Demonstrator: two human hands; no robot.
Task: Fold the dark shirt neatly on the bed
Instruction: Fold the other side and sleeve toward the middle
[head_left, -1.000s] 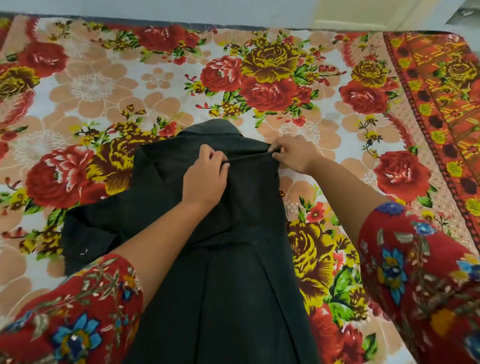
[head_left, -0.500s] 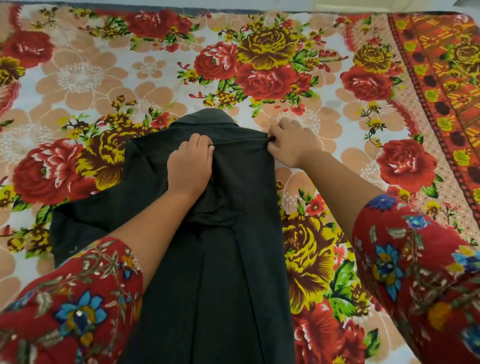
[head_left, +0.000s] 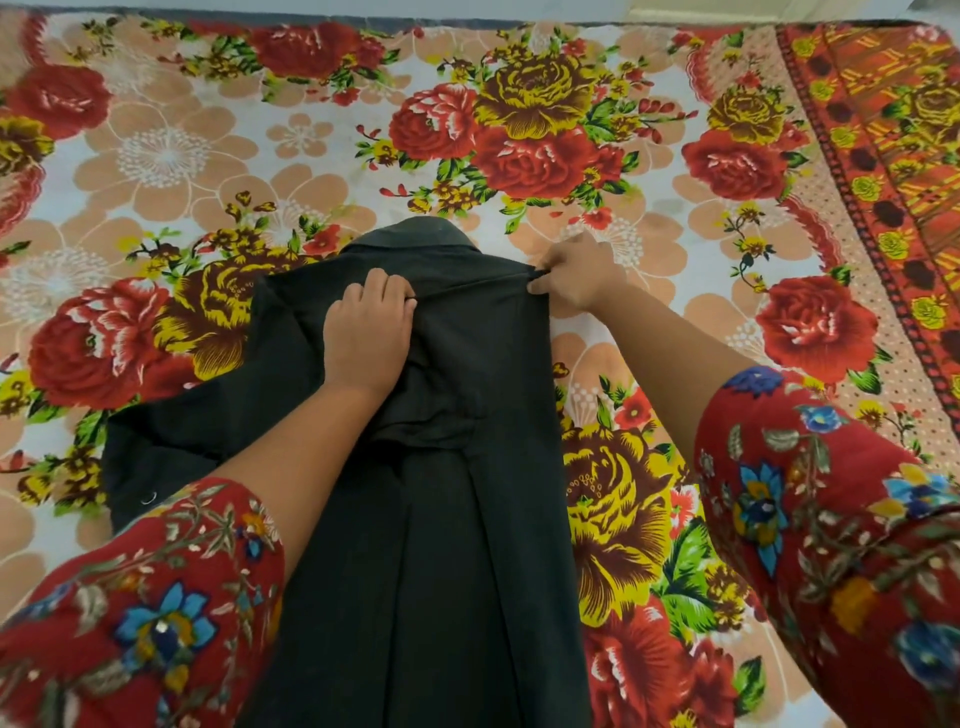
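the soft bed cover with big red and yellow flowers (head_left: 156, 171) lies flat over the whole bed. on it, near the middle of the near edge, lies the dark, thin cloth shirt (head_left: 441, 519), long and smooth, with its collar pointing to the far edge. one sleeve sticks out toward the left edge, with a small round button on it.

the left hand (head_left: 369, 332) rests on the shirt's upper part, fingers curled tight around a fold of cloth. the right hand (head_left: 576, 275) pinches the shirt's right shoulder corner and pulls the fold line straight.

a moment ago both hands were closer together; now the right hand has moved further right. the shirt's bottom is cut off by the near edge of the view. the red flowery sleeves (head_left: 135, 613) hide part of it.
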